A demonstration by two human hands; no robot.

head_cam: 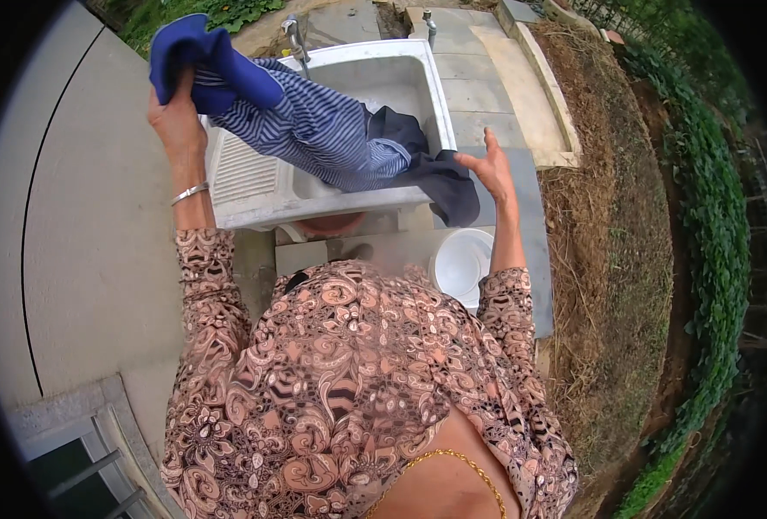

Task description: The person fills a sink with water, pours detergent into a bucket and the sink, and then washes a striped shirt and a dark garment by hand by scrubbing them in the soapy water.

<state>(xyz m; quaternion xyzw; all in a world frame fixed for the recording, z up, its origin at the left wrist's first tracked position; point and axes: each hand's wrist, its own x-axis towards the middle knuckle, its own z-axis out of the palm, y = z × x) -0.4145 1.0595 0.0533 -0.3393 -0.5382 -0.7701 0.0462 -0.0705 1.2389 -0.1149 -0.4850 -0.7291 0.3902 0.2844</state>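
Observation:
My left hand (179,123) grips the blue end of a blue-and-white striped garment (318,126), lifted above the ribbed washboard (244,165) of a white laundry sink (440,97). The striped cloth stretches down to the right across the basin. Dark cloth (451,185) lies at its lower end and hangs over the sink's near right corner; another dark fold rests inside the basin. My right hand (492,167) is just right of that corner, fingers spread, holding nothing. Whether the dark cloth and the striped garment are one piece, I cannot tell.
A white bucket (462,269) stands on the paving below the sink's right corner. Under the sink is a reddish-brown basin (331,224), partly hidden. A metal tap (296,39) rises at the far edge, and a second pipe tap (429,27) stands behind. A wall (98,194) runs along the left.

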